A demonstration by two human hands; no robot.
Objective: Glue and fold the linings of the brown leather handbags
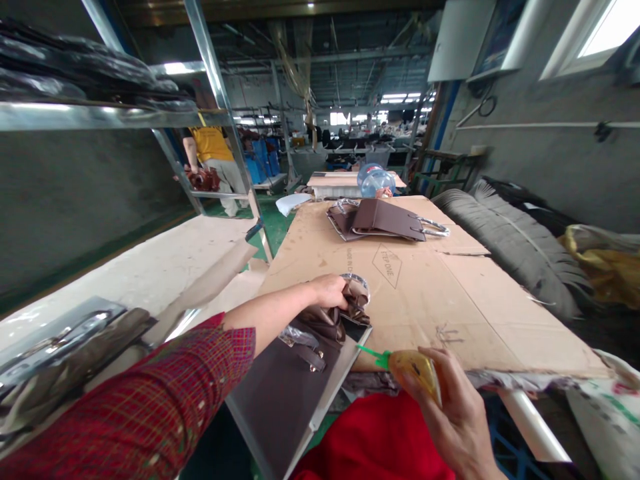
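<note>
My left hand (330, 291) is closed on the shiny brown lining (323, 325) of a dark handbag (285, 400). The bag lies tilted over the near left edge of the cardboard-topped table (480, 300), its strap tab and metal fittings facing up. A plastic-wrapped handle (364, 283) curves just beyond my fingers. In my right hand (457, 413) is a squeeze bottle (416, 373) of yellowish content with a green nozzle (373, 353). The nozzle points left, towards the pale edge of the bag; whether it touches is hard to tell.
More brown bags (385, 219) with wrapped handles lie farther up the table. A metal rack (210, 60) and a lower board (190, 247) stand left. Large clear bottles (375, 180) sit at the back. Grey sacks (515, 240) line the right. A person in yellow (213, 147) stands behind the rack.
</note>
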